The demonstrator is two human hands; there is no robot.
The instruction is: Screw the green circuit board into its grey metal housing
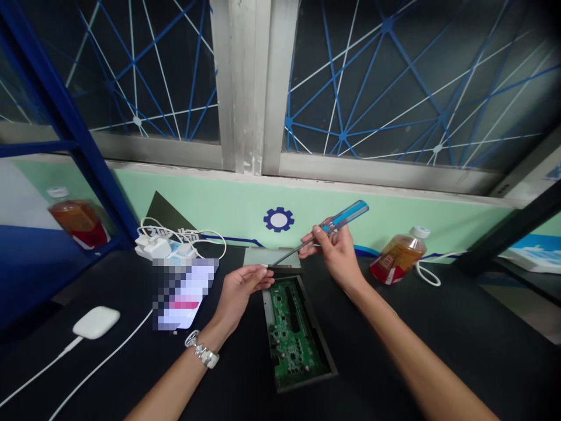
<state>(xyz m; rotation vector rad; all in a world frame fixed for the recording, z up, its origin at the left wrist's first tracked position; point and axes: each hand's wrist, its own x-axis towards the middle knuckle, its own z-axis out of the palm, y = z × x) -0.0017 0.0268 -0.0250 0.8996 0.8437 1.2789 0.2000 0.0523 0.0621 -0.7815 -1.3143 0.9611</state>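
Screwdriver held between two hands, above a framed circuit board

Right hand [335, 251]: fingers closed on the screwdriver [348, 215] around the lower end of its handle. Handle blue and clear, upper end projecting past the hand; shaft dark, slanting down towards the left.

Left hand [241, 286]: thumb and fingers in a narrow pinch on the tip end of the shaft; whether a small part also sits between them cannot be told. A silver watch [202, 349] on the wrist.

Circuit board [287, 336]: one, green, populated with chips and dark connectors; lying in a shallow metal frame [267, 304] on the black table [372, 368], below and between the hands, its far end near the left fingertips.

Metal piece [256, 257]: one, pale grey, just beyond the frame, partly behind the screwdriver shaft.

Phone [188, 301]: one, lit screen partly pixelated, left of the left hand.

White case [96, 322]: one, rounded, at the table's left, a white cable [65, 351] leading from it.

Chargers [153, 248]: white, clustered with looped cords, behind the phone.

Bottle [398, 258]: one, amber contents, red label, white cap, tilted in view, right of the right hand.

Wall panel [219, 204]: pale green, printed with a dark blue gear [279, 220]; patterned windows [394, 88] above.
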